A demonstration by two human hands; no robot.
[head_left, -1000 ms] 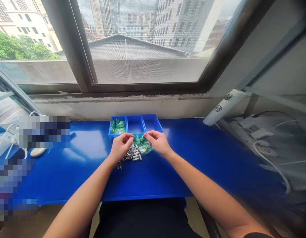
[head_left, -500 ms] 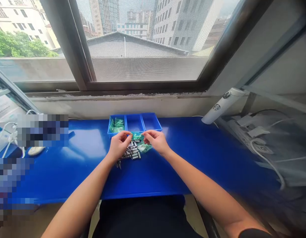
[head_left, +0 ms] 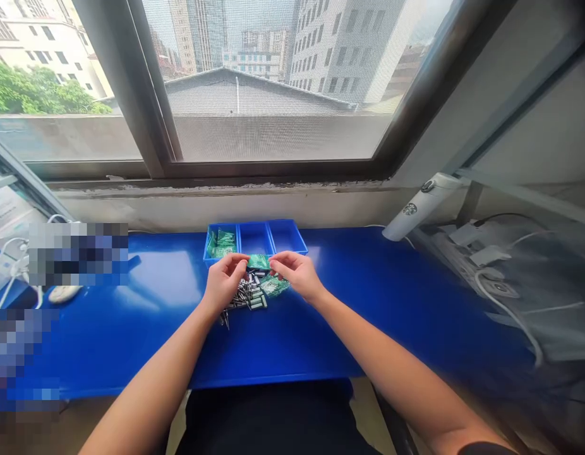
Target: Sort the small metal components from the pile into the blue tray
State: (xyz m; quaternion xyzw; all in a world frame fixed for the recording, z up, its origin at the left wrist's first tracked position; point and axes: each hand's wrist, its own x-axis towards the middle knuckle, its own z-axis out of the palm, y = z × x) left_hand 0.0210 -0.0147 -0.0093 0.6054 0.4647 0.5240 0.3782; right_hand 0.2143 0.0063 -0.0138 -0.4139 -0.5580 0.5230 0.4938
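Observation:
A small green plastic packet (head_left: 259,261) is stretched between my two hands, above the table's middle. My left hand (head_left: 225,278) pinches its left edge, and my right hand (head_left: 296,272) pinches the right edge. What the packet contains is too small to make out. Beneath my hands lies a pile of metal pieces (head_left: 247,294) with thin shafts and pale blocky ends. More green packets (head_left: 275,286) rest beside the pile, under my right hand. Just beyond stands a blue three-part bin (head_left: 302,243), whose left compartment holds several green packets (head_left: 225,239).
The blue tabletop (head_left: 292,344) runs up to the wall under a window. A white bottle (head_left: 418,205) leans at the back right, near a power strip (head_left: 498,287) and cables. White cables (head_left: 20,278) and a pale rounded object (head_left: 65,293) are at the left.
The green packet between my hands now shows flat and spread out, where before it was mostly hidden. The view has shifted slightly; both hands stay over the pile.

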